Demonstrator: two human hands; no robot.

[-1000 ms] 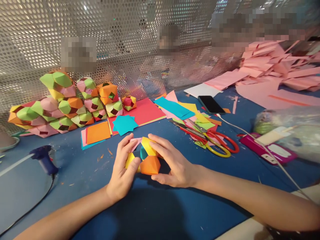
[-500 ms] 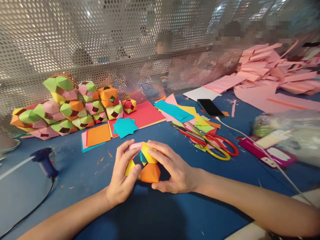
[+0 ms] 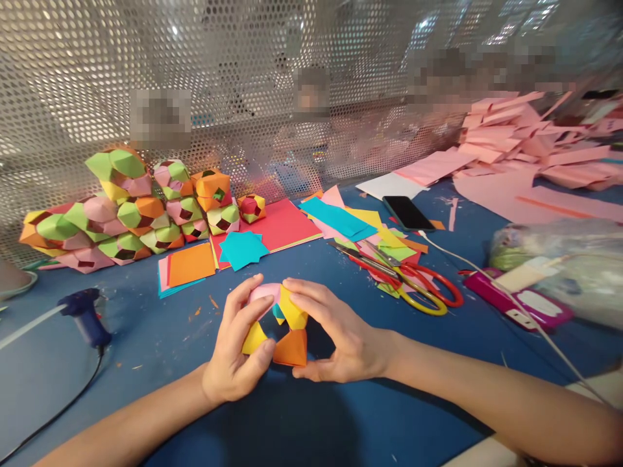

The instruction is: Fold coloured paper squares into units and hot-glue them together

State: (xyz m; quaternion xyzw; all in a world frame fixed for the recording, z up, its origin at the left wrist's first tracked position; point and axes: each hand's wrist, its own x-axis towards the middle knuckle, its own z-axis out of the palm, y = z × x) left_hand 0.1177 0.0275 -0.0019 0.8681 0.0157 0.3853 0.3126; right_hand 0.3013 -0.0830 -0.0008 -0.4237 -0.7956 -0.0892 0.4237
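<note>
A folded paper ball with yellow, orange, pink and blue parts is held between both hands over the blue table. My left hand grips its left side, thumb at the front by a yellow part and fingers over the pink top. On the right side, my right hand has its fingertips on the upper yellow part and its thumb under the orange part. An opening shows in the middle of the ball. Its back is hidden.
Finished paper balls are stacked along the mesh. Nearby lie orange sheets, a blue paper stack, scissors, a phone, a purple power strip, a glue gun and pink paper strips. People are behind the mesh.
The ball has turned slightly in my hands and its orange part looks narrower. My right fingers have shifted a little down and left. Both hands still hold it.
</note>
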